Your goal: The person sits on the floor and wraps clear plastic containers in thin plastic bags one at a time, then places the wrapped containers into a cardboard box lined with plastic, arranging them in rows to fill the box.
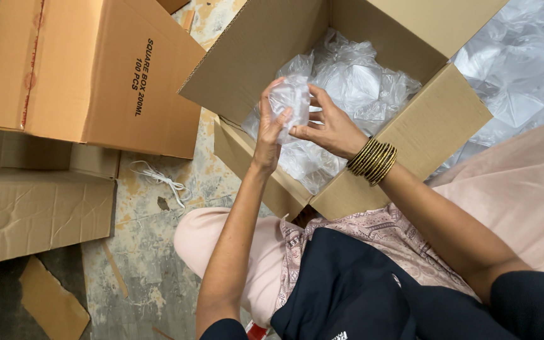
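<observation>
Seated on the worn concrete floor (158,252), a person grips a small clear plastic-wrapped packet (289,101) above the open brown cardboard box (436,119): left hand (272,129) closed around its side, right hand (328,129) pinching its edge, fingers partly spread. Slippery film could slide loose or tear under the pull. Crinkled clear bags (360,82) crowd the box; a closed printed carton (89,69), flattened cardboard (33,214) and white string (158,179) lie left.

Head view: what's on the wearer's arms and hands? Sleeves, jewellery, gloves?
Both hands are bare, no gloves. The right hand has a thick stack of thin gold-coloured bangles at the wrist. The left hand and its wrist carry nothing. Forearms are uncovered; dark short sleeves end near the elbows.
</observation>
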`<state>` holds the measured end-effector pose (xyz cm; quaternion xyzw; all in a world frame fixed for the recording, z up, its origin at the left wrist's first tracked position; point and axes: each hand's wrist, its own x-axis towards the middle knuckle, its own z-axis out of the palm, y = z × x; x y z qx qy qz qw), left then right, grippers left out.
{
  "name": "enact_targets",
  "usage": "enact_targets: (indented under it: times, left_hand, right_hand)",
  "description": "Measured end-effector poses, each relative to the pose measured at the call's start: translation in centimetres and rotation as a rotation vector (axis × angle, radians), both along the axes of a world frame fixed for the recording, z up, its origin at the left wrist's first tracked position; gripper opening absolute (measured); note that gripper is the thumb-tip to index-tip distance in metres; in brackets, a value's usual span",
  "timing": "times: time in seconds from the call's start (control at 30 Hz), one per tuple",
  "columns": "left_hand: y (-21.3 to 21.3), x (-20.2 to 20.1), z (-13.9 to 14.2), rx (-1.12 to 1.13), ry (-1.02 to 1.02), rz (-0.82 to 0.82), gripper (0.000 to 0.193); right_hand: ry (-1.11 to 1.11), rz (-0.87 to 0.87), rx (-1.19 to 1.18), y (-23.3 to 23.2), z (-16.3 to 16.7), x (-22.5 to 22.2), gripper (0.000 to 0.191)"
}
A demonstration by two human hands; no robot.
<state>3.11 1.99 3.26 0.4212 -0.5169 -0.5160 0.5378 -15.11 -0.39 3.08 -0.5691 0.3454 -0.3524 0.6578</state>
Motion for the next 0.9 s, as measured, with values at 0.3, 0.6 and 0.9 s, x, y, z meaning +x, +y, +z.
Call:
enact_targets:
  times: [0.3, 0.6, 0.9]
  left_hand:
    - [-0.1, 0.2, -0.1, 0.108, 0.135, 0.012, 0.067]
    - [0.3, 0.3, -1.8, 0.113, 0.247, -0.001, 0.062]
    - [0.2, 0.4, -1.3, 0.069, 0.226, 0.02, 0.057]
  right_hand:
    - [-0.022, -0.131, 0.014, -0.2, 0.6, -0.2, 0.087]
    - [-0.023, -0.033, -0.014, 0.1, 0.7, 0.3, 0.087]
    - [-0.111, -0.082, -0.014, 0.4, 0.2, 0.5, 0.084]
